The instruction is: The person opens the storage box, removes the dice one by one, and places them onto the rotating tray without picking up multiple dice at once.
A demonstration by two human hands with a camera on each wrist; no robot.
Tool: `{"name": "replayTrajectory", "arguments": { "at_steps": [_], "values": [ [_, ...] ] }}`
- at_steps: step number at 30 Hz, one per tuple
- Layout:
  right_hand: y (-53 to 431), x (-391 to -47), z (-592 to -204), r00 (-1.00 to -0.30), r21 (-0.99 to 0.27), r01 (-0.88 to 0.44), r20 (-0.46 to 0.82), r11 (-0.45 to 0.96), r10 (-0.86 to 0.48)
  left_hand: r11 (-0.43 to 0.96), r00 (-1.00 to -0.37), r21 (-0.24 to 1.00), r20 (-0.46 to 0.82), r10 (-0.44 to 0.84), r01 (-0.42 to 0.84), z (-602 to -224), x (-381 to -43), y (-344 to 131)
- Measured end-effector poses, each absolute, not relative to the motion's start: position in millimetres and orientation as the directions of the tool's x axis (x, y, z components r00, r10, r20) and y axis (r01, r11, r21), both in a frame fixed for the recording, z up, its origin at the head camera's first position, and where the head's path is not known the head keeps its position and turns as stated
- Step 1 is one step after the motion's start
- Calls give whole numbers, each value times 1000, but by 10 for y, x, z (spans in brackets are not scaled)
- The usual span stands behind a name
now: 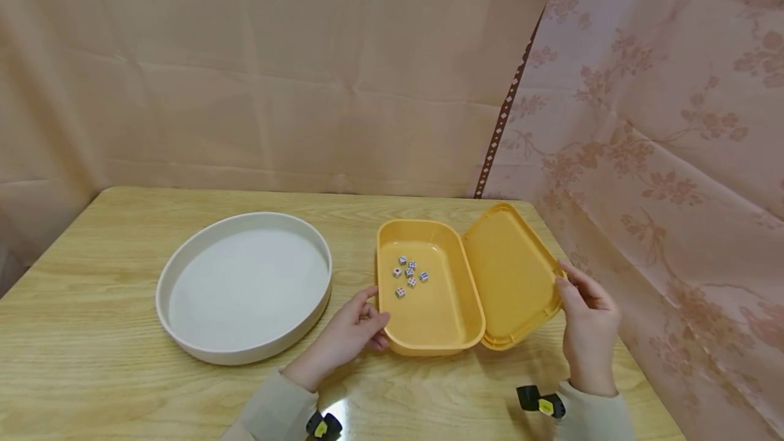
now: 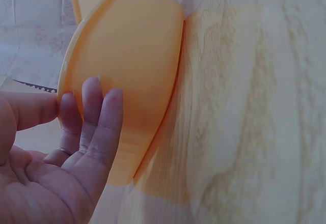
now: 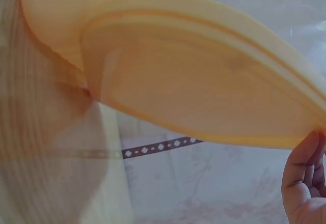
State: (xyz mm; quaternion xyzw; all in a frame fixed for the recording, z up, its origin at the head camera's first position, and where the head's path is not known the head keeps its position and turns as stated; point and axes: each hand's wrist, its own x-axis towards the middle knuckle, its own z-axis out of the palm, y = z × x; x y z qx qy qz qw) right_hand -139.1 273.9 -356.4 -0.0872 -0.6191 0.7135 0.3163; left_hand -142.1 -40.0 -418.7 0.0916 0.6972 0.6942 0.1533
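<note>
A yellow plastic box [image 1: 437, 318] stands on the table with several small white dice [image 1: 410, 272] lying on its floor. Its yellow lid [image 1: 511, 278] is swung up and out on the right side, tilted above the tabletop. My left hand [image 1: 352, 331] grips the box's near left rim; in the left wrist view the thumb is at the rim and the fingers [image 2: 109, 122] lie against the outer wall. With thumb and fingers my right hand [image 1: 588, 329] pinches the lid's outer edge, which the right wrist view also shows [image 3: 305, 178].
A large round white tray [image 1: 251, 356] with a low wall sits to the left of the box. Both stand on a light wood table [image 1: 79, 332]. Plain beige cloth [image 1: 294, 73] hangs behind it, and flowered pink cloth [image 1: 674, 155] hangs along the right edge.
</note>
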Motion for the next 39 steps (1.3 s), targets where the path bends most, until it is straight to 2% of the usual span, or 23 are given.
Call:
{"name": "replayTrajectory", "arguments": {
  "at_steps": [8, 17, 25, 39],
  "values": [
    [2935, -1429, -3682, -764, -925, -313, 112, -214, 636, 32, -936, 997, -83, 342, -77, -4168, -1414, -404],
    [3111, -1473, -3855, -781, -866, -312, 0, -391, 624, 27, -937, 996, -87, 339, -83, -4169, -1415, -401],
    [3207, -1509, -3988, -778, -838, -276, -92, -471, 621, 38, -937, 996, -88, 339, -80, -4159, -1405, -401],
    [3318, -1563, -4200, -777, -847, -180, -189, -500, 600, 69, -937, 994, -106, 334, -88, -4155, -1397, -425]
  ]
}}
